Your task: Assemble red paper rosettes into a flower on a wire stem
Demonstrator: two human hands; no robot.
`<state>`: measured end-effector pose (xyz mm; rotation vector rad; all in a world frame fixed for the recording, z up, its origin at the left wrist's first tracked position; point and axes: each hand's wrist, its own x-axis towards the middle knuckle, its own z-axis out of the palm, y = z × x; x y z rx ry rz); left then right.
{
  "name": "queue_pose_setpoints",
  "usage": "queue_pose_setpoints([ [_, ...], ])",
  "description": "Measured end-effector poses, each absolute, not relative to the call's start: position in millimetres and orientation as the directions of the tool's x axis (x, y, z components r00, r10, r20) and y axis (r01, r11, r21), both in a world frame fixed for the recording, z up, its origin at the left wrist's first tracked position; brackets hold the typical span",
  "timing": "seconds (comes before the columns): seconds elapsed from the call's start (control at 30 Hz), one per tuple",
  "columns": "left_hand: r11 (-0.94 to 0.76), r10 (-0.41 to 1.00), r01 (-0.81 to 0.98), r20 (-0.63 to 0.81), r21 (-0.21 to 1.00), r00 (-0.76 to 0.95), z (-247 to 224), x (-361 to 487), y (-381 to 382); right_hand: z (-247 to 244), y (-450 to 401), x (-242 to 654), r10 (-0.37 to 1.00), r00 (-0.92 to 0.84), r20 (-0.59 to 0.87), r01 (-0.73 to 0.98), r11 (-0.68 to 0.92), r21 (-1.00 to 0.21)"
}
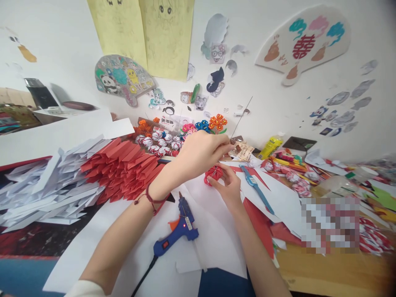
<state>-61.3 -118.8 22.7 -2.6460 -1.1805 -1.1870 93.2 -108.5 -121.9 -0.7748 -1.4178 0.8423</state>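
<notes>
My right hand (229, 183) holds a small round red ball-shaped craft piece (213, 175) with pale lines between its thumb and fingers, just above the white paper. My left hand (206, 150) reaches across above it, fingers pinched together. A long thin needle-like wire (241, 116) slants up from those fingertips and appears to be held in them; the grip itself is partly hidden. Below my hands, a blue hot glue gun (176, 231) with an orange trigger and a lit red light lies on white paper (216, 222).
To the left lie piles of folded white paper strips (49, 185) and red ones (122, 169). Red-and-white balls (162, 142) and flowers (218, 123) stand by the wall. On the right are a blue watch (256, 187), a yellow bottle (270, 146) and craft scraps.
</notes>
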Motion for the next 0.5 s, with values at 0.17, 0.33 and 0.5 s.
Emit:
queue_pose_setpoints([
  [0.17,-0.705,0.641,0.659,0.634,0.262,0.433,23.2,-60.8,-119.3,-121.3,-108.2,93.5,0.862,-0.017,0.506,-0.029,0.506,-0.862],
  [0.33,-0.704,0.631,0.672,0.637,0.231,0.443,23.1,-60.9,-119.1,-121.6,-107.5,94.3,0.858,-0.014,0.513,-0.011,0.513,-0.858],
  [0.5,-0.679,0.648,0.703,0.622,0.211,0.439,23.1,-62.1,-119.1,-122.1,-106.9,94.4,0.856,-0.012,0.517,-0.011,0.517,-0.856],
])
